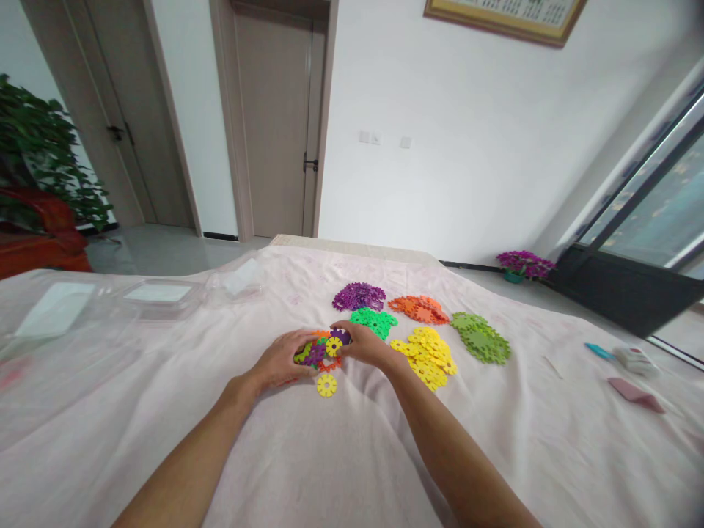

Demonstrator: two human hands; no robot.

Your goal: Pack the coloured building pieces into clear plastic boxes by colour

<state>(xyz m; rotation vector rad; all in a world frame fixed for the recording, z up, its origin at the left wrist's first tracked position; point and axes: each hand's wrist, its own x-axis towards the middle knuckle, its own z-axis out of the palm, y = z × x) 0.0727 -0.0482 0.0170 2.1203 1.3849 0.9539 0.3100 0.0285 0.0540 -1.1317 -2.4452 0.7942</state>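
Note:
Both my hands rest on a small mixed cluster of plastic snowflake discs (322, 352) on the pink-covered table (330, 455). My left hand (283, 358) is curled over purple and green discs of that cluster. My right hand (360, 342) pinches a purple disc (339, 336) at the cluster's right edge. A single yellow disc (326, 385) lies loose just in front of my hands. Sorted piles lie beyond: purple (358, 296), bright green (374, 321), orange (419, 309), yellow (426, 356) and olive green (481, 337).
Clear plastic boxes and lids (159, 295) sit at the table's far left. A teal item (599, 351), a small white object (635, 359) and a pink card (635, 391) lie at the right. Doors, a leafy plant (38, 147) and a purple flower pot (522, 264) stand beyond.

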